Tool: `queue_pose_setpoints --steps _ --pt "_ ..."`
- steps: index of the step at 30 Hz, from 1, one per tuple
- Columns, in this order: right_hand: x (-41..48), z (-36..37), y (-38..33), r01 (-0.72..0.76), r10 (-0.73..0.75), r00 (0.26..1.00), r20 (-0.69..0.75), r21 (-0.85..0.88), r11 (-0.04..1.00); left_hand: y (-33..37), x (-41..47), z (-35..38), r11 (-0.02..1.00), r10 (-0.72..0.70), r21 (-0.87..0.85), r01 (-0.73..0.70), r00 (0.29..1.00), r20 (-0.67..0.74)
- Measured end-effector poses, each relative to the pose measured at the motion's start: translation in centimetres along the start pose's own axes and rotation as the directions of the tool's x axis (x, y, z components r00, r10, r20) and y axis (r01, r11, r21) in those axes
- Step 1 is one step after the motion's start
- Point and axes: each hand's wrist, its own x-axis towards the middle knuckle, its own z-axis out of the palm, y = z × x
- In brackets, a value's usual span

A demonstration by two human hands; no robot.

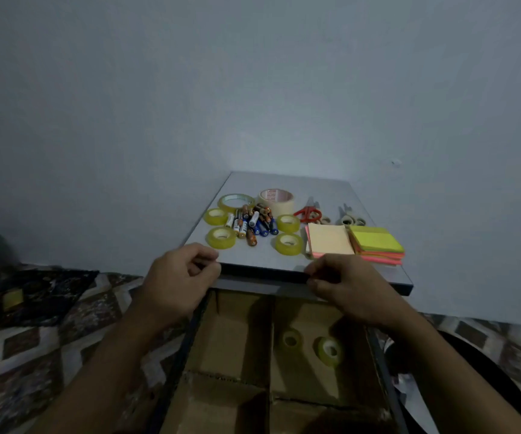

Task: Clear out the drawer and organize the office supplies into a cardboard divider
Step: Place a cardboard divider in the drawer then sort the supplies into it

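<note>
On tabletop (252, 186): batteries (252, 223) heaped center-left, 4 small tape rolls (221, 237) around them, 2 larger rolls (276, 200) behind. 2 scissors (307, 213) right of those, 2 sticky-note stacks (329, 239) before scissors. Below front edge, drawer (195, 324) holds cardboard divider (271, 339); 2 tape rolls (330, 350) in right rear compartment.

Bare left hand (177, 277) and right hand (350, 286) (forearms bare too).

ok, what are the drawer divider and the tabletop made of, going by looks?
The divider is probably corrugated cardboard: matte brown, with ragged wall edges. The tabletop looks like laminated board: smooth pale grey with a soft sheen and a dark edge band. Its core is not visible.
</note>
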Motion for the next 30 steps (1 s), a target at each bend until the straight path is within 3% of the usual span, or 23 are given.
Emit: queue_pose_setpoints --steps 5,14,22,30 --pt "6.2 -1.3 -1.7 0.057 -0.062 0.995 -0.084 -0.068 0.996 2.4 6.3 -0.2 0.996 -0.005 0.092 0.005 1.0 0.008" --pt "16.2 -0.5 -2.0 0.055 -0.07 0.992 -0.105 -0.146 0.988 2.0 16.3 2.9 0.949 -0.12 0.312 0.032 0.956 0.267" --pt "19.7 1.2 -1.7 0.117 -0.125 0.992 -0.021 -0.23 0.966 0.9 19.2 4.3 0.938 -0.141 0.346 0.018 0.932 0.333" --pt "20.4 1.9 -1.4 0.154 -0.171 0.984 -0.047 -0.252 0.955 0.0 19.6 4.8 0.947 -0.128 0.321 0.011 0.929 0.346"
